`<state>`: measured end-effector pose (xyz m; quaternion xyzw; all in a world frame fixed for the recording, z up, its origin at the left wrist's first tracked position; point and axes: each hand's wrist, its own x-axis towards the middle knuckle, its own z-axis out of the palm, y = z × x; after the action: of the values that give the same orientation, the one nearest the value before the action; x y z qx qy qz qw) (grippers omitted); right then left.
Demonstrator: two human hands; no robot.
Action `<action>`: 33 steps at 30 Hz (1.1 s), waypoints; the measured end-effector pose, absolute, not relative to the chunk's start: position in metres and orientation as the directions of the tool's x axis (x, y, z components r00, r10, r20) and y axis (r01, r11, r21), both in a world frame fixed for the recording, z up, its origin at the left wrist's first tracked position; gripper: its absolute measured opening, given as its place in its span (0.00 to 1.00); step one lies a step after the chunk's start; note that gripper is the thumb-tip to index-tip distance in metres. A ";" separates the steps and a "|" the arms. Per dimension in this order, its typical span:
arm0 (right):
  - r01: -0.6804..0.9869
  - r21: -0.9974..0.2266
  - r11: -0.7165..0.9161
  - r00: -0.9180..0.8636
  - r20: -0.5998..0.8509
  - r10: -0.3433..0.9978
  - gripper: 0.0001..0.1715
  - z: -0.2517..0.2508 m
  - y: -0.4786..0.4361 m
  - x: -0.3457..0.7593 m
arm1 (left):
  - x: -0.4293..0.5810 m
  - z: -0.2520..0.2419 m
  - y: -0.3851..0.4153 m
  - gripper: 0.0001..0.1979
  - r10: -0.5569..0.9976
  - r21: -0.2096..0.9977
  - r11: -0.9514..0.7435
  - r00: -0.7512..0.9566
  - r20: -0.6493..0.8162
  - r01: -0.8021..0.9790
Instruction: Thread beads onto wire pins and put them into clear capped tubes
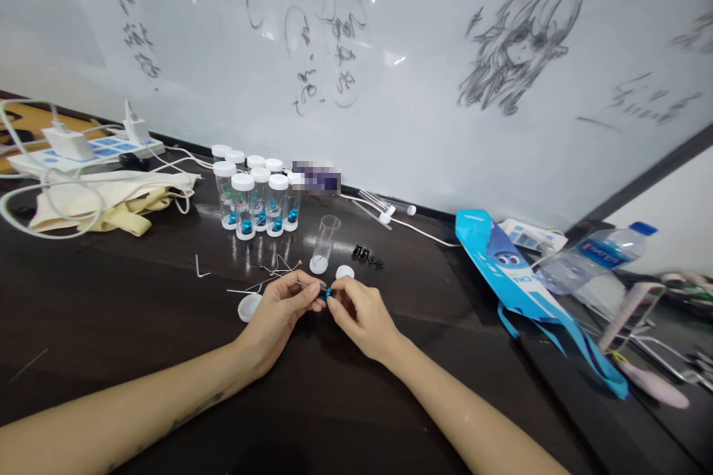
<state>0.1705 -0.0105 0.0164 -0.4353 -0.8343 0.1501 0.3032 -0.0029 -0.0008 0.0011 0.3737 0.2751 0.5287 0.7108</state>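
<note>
Fingers [307,295] of your left hand [280,315] and right hand [368,318] pinch blue part [327,294], six o'clock from open tube [325,243]. Capped tubes [260,198] at eleven o'clock look done; open tube, blue part seem unfinished.

I counted one left hand [278,314], one right hand [365,314] and one little blue thing [327,295] they held. There were at least nine clear tubes with white lids [243,208], one open clear tube [324,243] and two loose white lids [250,308]. I also saw one water bottle [606,252], one blue bag [518,274], two white plugs [70,143], and a bunch of black bits [364,254] too small to count.
</note>
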 end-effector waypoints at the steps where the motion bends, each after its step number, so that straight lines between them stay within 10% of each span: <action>1: 0.629 -0.525 0.573 -0.438 0.371 0.819 0.03 0.016 -0.011 0.171 | -0.003 0.001 -0.001 0.06 0.957 0.822 0.161 0.289 0.004 -0.546; 12: 0.638 -0.513 0.575 -0.436 0.374 0.818 0.19 0.017 -0.008 0.172 | -0.003 0.001 -0.002 0.06 0.952 0.826 0.169 0.307 0.006 -0.538; 17: 0.610 -0.574 0.546 -0.410 0.361 0.838 0.05 0.015 -0.010 0.173 | -0.003 0.002 -0.001 0.06 0.957 0.819 0.168 0.291 -0.002 -0.548; 33: 0.577 -0.621 0.530 -0.386 0.364 0.847 0.10 0.014 -0.010 0.173 | -0.003 0.003 -0.002 0.06 0.956 0.816 0.165 0.294 0.007 -0.554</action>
<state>0.1726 -0.0105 0.0142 -0.4409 -0.8078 0.2015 0.3355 -0.0027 -0.0018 0.0031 0.3711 0.2703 0.5289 0.7138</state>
